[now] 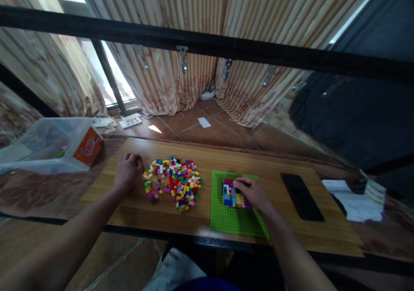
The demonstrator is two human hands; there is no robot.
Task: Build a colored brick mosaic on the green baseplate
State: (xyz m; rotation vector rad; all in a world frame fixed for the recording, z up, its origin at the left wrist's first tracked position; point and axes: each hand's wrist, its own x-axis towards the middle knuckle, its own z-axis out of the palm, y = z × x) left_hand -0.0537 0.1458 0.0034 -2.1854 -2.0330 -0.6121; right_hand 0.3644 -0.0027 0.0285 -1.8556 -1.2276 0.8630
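Note:
A green studded baseplate (221, 220) lies on the wooden table, right of centre. On it is a rectangular patch of multicoloured toy bricks (230, 196). My right hand (255, 194) reaches over this patch from the right, thumb and fingers pinched together at its upper part. Whatever sits between those fingertips is too small or hidden to name. A loose pile of small toy bricks (186, 183) in many colours spreads left of the baseplate. Beside the pile's left edge, my left hand (128, 170) rests on the tabletop with its fingers curled in; nothing shows in it.
A black phone-like slab (302, 197) lies on the table (207, 228) at the right. Off the left end stands a clear plastic bin (48, 153) with an orange label. White papers (359, 204) lie beyond the right end. A dark metal bar (207, 43) crosses in front of the curtains.

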